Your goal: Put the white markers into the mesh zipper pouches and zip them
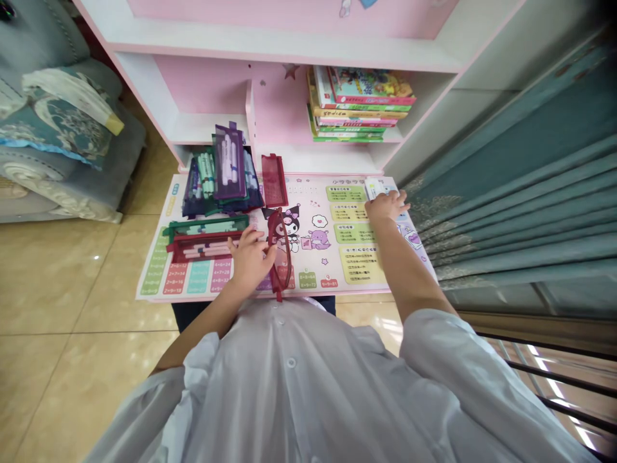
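Note:
My left hand point(253, 257) rests palm down with fingers spread, between a red mesh pencil pouch point(207, 249) filled with pink pens and an unzipped red pouch point(282, 254). Its thumb side touches the edge of the unzipped pouch; whether it presses on it is hard to see. At the right side of the desk, my right hand point(388, 206) reaches over a white packet point(375, 186) with fingers apart. The hand partly covers this packet. A green pouch point(212, 225) with pale green pens lies just behind the filled red one.
Filled pouches, a purple one point(230, 161) on top, are piled at the back left. Beside them lies a flat red pouch point(274, 180). The printed desk mat point(318, 270) covers the desktop. Stacked books point(361, 109) sit on the shelf; a curtain point(520, 173) hangs at right.

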`<state>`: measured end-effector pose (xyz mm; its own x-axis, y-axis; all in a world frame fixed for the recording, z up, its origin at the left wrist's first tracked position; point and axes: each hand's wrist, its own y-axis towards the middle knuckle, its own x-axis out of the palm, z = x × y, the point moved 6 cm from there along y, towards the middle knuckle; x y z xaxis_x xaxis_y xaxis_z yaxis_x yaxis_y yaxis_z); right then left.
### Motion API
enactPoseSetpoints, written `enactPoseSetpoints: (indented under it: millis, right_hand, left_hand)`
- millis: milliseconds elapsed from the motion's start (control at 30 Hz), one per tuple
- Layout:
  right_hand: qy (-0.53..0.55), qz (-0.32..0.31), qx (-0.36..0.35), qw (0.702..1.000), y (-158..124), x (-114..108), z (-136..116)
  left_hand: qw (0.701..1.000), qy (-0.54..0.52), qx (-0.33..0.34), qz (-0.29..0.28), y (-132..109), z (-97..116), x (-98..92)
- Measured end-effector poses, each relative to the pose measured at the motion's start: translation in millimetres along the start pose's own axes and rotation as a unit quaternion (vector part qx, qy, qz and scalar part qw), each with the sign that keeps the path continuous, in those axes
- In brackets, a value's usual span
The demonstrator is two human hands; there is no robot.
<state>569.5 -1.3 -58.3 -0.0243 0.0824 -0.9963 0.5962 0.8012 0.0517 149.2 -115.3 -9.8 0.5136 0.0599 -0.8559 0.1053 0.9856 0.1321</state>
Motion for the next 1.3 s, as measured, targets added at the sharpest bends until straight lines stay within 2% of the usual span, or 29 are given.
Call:
enactPoseSetpoints:
  millis: [233,367,633,800,900,1000,1167,1233,1300]
  right_hand:
    - [-0.007,-0.008,0.024,1.000,0.6,-1.9,-0.7]
    - [-0.008,-0.029,0.041,0.999,1.6,-1.0,-0.2]
    - [-0.028,-0.026,0.021,0.999,3.6,2.4,-3.3]
    - [-0.002,0.000,-0.010,1.000,-15.3,-10.1,-13.8]
    - [0.050,0.027,-0.023,0.998,-41.4,-24.2,-21.7]
    - [0.145,0.042,-0.057,0.987,-81.7,-41.8,-32.7]
    - [0.319,0.043,-0.198,0.926,-175.3,-72.6,-64.7]
    - [0.348,0.032,-0.235,0.907,-210.0,-76.3,-78.3]
    - [0.357,0.010,-0.249,0.900,-236.1,-73.1,-90.6]
  left_hand:
    - [1.000,-0.001,0.000,-0.005,-1.8,-1.2,0.9]
    - [1.000,-0.012,0.008,-0.003,-2.7,5.5,3.0]
    - [1.000,-0.020,0.002,-0.009,-4.2,11.5,7.4]
    - [1.000,-0.016,0.004,-0.016,-4.9,10.3,11.8]
    - [1.000,-0.019,0.001,-0.020,-5.0,10.1,12.2]
    - [1.000,-0.023,0.001,-0.015,-4.2,10.4,10.9]
    - [1.000,-0.023,0.005,-0.010,-1.1,13.5,11.6]
    - [1.000,-0.023,0.006,-0.011,-0.1,15.7,12.6]
    - [1.000,-0.022,0.006,-0.011,0.2,17.8,12.9]
